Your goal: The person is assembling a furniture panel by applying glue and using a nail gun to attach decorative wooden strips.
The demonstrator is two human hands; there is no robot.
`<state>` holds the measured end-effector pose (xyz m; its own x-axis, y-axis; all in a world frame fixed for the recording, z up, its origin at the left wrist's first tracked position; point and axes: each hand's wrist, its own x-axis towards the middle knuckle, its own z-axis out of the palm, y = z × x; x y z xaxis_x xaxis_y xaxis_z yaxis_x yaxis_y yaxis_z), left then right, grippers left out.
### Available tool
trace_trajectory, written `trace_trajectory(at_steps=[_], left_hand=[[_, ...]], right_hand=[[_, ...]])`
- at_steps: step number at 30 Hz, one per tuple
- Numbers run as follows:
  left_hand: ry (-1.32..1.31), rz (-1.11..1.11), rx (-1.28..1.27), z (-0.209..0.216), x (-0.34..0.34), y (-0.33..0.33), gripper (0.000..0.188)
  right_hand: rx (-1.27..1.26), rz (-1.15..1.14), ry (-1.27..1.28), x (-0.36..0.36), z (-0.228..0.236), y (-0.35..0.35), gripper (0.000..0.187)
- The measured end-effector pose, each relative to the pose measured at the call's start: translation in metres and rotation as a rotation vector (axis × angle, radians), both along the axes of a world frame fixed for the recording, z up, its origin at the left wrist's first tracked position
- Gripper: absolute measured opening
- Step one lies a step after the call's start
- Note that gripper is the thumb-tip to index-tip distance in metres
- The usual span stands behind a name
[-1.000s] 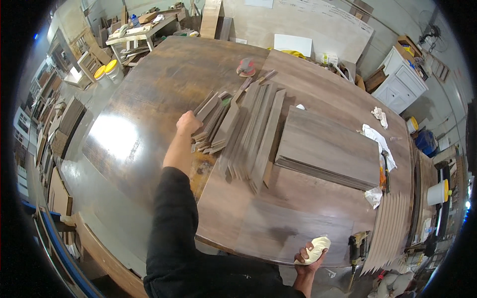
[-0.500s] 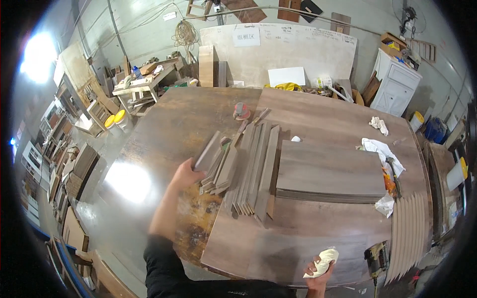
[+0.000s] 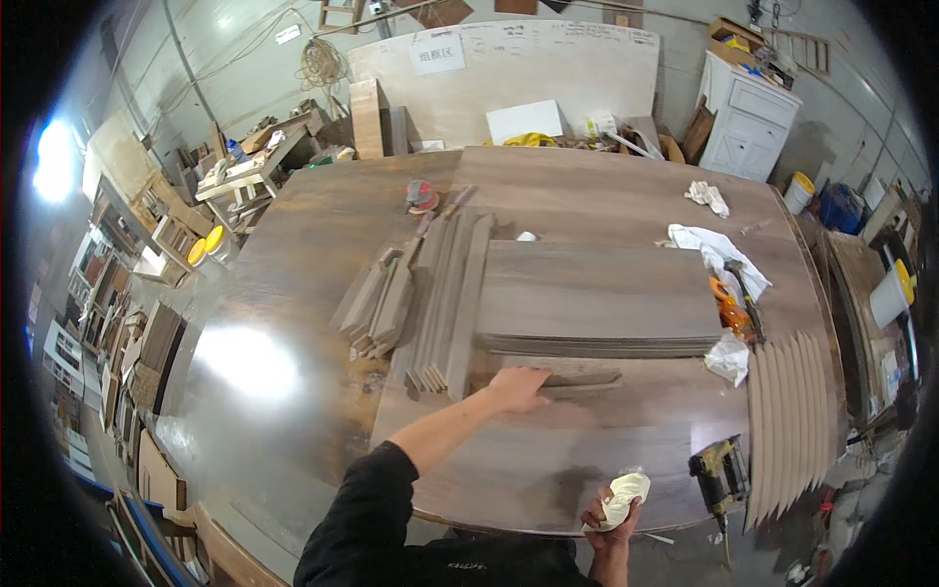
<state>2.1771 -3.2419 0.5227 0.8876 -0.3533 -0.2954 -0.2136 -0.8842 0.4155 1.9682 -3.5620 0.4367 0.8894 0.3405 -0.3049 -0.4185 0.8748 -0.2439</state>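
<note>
My left hand (image 3: 518, 389) is closed on the left end of one or two short brown wood strips (image 3: 587, 382), just in front of the stacked flat panels (image 3: 599, 289). The strips point right, low over the table. At the near edge, my right hand (image 3: 599, 523) grips a pale cream, soft-looking bottle (image 3: 626, 494). Left of the panels lie long wood strips (image 3: 452, 293) side by side. Beyond them on the left is a bundle of shorter strips (image 3: 377, 308) with angled ends.
A nail gun (image 3: 719, 474) lies right of my right hand, beside a row of pointed-end strips (image 3: 790, 421). White cloth (image 3: 719, 252), an orange-handled tool (image 3: 729, 308) and a crumpled plastic bag (image 3: 727, 358) lie right of the panels. A red sander (image 3: 422, 197) sits at the back.
My left hand has moved right from the shorter strips to the front of the panels, carrying wood. My right hand still holds the bottle. The view has shifted, moving the scene leftward and up.
</note>
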Motion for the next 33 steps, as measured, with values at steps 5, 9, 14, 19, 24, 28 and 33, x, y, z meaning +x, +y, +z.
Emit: trace_trajectory(at_steps=[5,9,14,19,24,28,33], left_hand=[[-0.114,0.031,0.122,-0.047,0.034,-0.092,0.056],[-0.3,-0.084,0.134,-0.067,0.012,-0.123,0.068],[-0.283,-0.18,0.128,-0.07,0.014,-0.131,0.067],[-0.231,-0.117,0.18,-0.067,0.019,-0.112,0.064],[-0.175,-0.057,0.202,-0.061,-0.004,-0.072,0.064],[-0.201,-0.066,0.162,-0.06,-0.017,-0.03,0.061],[-0.172,0.166,-0.05,-0.064,0.005,-0.028,0.053]], right_hand=[[0.026,-0.182,0.051,-0.012,0.019,-0.039,0.059],[-0.092,-0.222,0.009,0.002,0.035,-0.07,0.056],[-0.022,-0.265,-0.115,0.025,0.038,-0.096,0.057],[-0.047,-0.269,-0.064,0.038,0.028,-0.111,0.058],[-0.008,-0.213,-0.093,0.056,0.025,-0.106,0.057],[-0.01,-0.165,-0.098,0.066,0.022,-0.097,0.056],[0.028,-0.14,-0.11,0.072,0.017,-0.086,0.057]])
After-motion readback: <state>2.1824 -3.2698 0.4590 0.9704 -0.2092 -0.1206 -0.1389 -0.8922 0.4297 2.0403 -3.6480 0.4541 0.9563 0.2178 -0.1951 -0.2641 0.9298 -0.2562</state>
